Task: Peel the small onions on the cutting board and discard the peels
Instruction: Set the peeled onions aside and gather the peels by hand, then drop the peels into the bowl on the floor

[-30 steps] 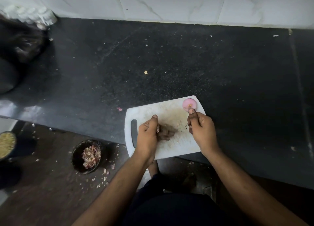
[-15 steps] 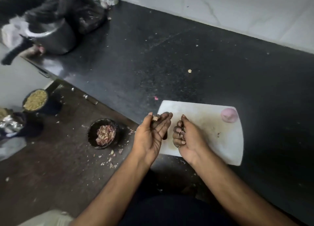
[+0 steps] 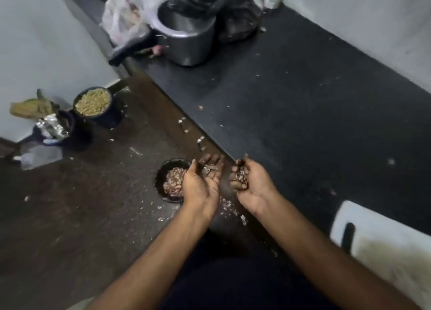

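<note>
My left hand is palm up and cupped, with onion peels lying on its fingers. It hovers at the right rim of a dark bowl on the floor that is full of pinkish peels. My right hand is also palm up, just right of the left, its fingers curled around a small heap of peels. Only the handle end of the white cutting board shows at the lower right on the black counter. No onion is in view.
A steel pot, a black bag and a clear plastic bag stand at the far end of the black counter. On the brown floor are a dark cup of yellowish grains, a foil-filled cup and scattered peel bits.
Both hands scooped peels off the cutting board and carried them left, off the counter edge, to the bowl on the floor. My view swung left, so the board and onion slid away.
</note>
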